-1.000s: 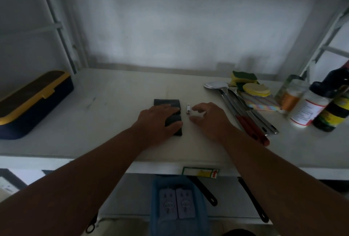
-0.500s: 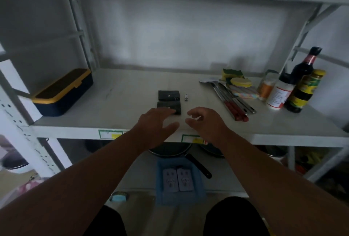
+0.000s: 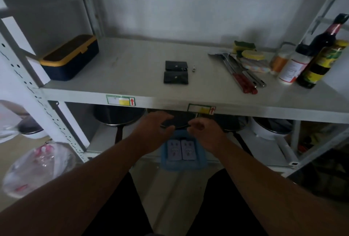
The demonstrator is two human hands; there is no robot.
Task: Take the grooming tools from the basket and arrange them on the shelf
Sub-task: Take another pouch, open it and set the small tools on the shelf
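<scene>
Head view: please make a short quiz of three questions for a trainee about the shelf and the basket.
1. True or false: two dark pouches lie on the shelf.
2. What remains in the blue basket?
3. The small clipper lies: A) left of the pouches, B) right of them.

Key: 1 true. 2 two pale flat packs. 3 B.

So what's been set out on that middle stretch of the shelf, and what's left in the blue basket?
Black pouches on the shelf: 2
Small metal clipper beside them: 1
Pale packets in the basket: 2
Total: 5
</scene>
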